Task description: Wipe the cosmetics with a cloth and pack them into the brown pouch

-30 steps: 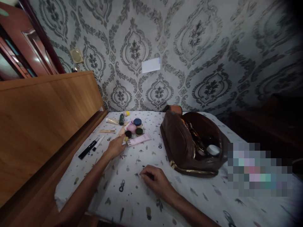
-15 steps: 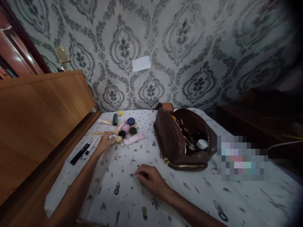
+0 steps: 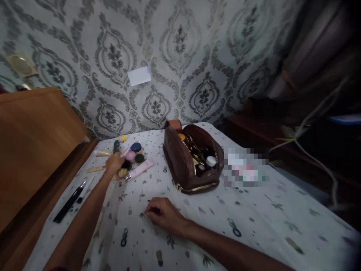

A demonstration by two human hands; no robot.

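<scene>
The left hand (image 3: 114, 162) has moved off the small yellow jar (image 3: 123, 172) it was beside half a second ago and gone toward the far edge of the worktop (image 3: 214, 214); its fingers now come up to the near end of the dark green tube (image 3: 116, 145), contact unclear. The view has swung right, bringing in bundled cloth (image 3: 307, 60) and more pale cable (image 3: 295, 139) beyond the right edge.

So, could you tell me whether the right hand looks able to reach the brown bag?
Probably yes: the right hand looks loosely curled nearby, and only patterned cloth shows between it and the brown bag.
</scene>
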